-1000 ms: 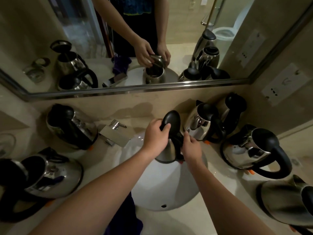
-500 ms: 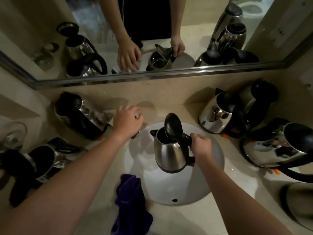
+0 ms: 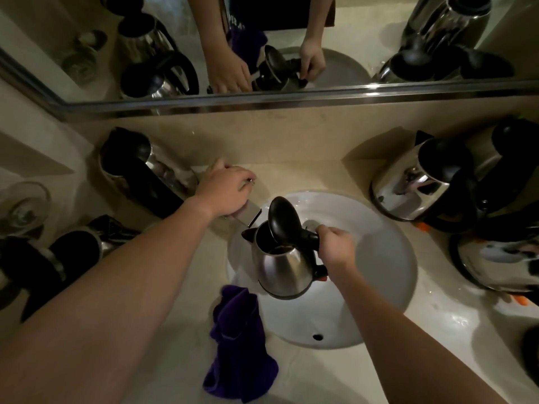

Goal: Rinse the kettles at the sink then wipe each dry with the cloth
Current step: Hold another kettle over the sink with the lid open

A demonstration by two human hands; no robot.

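Kettle over the basin, hand on the tap

Kettles crowd the counter [image 3: 335, 380] round the sink [image 3: 388, 275]: two dark-handled ones left of the sink [image 3: 140, 173] [image 3: 67, 255], more right of it [image 3: 423, 182] [image 3: 501, 258]. A purple cloth [image 3: 236, 339] lies crumpled at the sink's near-left rim. A mirror [image 3: 364, 39] runs behind the sink. Left hand [image 3: 224, 191] curls over the tap [image 3: 248, 212] at the sink's far-left edge. Right hand [image 3: 335, 247] grips the black handle of a steel kettle [image 3: 283, 266], held above the sink, lid [image 3: 281, 212] flipped up, spout toward the tap.
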